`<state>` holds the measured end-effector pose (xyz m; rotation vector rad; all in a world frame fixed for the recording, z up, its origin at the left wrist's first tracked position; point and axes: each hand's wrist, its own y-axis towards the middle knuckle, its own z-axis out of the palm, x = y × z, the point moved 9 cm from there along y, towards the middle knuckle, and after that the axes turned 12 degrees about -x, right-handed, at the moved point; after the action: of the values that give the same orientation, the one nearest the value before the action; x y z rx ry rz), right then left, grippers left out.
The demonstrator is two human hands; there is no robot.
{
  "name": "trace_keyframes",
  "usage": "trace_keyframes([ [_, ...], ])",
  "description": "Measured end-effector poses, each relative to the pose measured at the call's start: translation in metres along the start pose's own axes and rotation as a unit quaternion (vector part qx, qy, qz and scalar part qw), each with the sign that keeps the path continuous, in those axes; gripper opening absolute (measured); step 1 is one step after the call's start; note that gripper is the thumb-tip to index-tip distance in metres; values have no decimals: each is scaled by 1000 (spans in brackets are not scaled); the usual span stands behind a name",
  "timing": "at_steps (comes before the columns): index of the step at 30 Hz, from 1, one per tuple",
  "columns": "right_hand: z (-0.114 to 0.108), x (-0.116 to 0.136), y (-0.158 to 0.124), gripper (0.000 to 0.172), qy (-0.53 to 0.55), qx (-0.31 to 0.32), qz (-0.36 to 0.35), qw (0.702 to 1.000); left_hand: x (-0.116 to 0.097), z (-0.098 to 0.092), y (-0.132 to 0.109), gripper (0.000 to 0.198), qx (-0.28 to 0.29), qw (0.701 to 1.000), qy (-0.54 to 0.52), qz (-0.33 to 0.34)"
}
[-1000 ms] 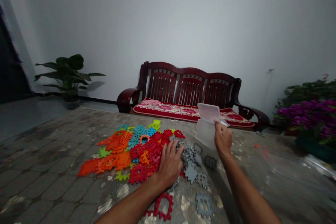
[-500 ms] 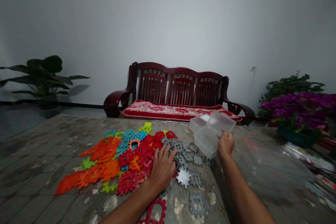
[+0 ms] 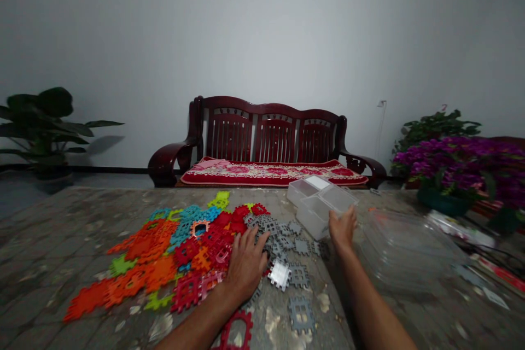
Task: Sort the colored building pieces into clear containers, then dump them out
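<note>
Flat interlocking plastic tiles with notched edges cover the middle of the table. My left hand [image 3: 247, 258] lies palm down where red tiles [image 3: 215, 240] meet grey tiles [image 3: 283, 238], its fingers spread. To its left are orange tiles [image 3: 143, 273], blue tiles [image 3: 191, 221] and a few lime-green tiles [image 3: 122, 265]. My right hand [image 3: 343, 228] grips the near right corner of a clear plastic divided box [image 3: 314, 219], which stands just behind the grey tiles. Its compartments hold no tiles that I can see. A window-shaped grey tile [image 3: 301, 314] lies apart at the front.
Stacked clear plastic containers [image 3: 404, 243] stand right of my right arm. Beyond them are a pot of purple flowers [image 3: 463, 167] and a plastic-wrapped bundle [image 3: 461, 229]. A dark red wooden bench [image 3: 274, 134] with a red cushion stands behind the table [image 3: 36, 262].
The clear box has come down from a raised, tilted pose to a flatter one, my right hand still on it. My left hand stays on the tiles. The view has turned slightly right.
</note>
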<state>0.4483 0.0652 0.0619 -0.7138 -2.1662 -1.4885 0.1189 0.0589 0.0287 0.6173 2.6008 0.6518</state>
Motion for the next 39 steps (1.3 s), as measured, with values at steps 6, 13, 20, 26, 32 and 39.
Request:
trace_keyframes([
  [6,-8,70,-48,38,-64,93,-225,968,2,2,-2,51,-37,999,9,21],
  [13,-5,34,-28,37,-191,137,-233,944,3,4,-2,52,-33,999,17,27],
  [20,-12,17,-8,45,-182,76,-223,954,2,5,1,51,-13,999,28,27],
  [26,-16,32,-44,36,29,94,-270,958,3,5,0,51,-4,999,31,26],
  [32,-16,-4,-33,27,93,154,-181,967,5,6,1,51,-5,999,34,24],
  [39,-28,-35,-24,30,92,186,-136,969,7,9,0,50,4,999,35,27],
])
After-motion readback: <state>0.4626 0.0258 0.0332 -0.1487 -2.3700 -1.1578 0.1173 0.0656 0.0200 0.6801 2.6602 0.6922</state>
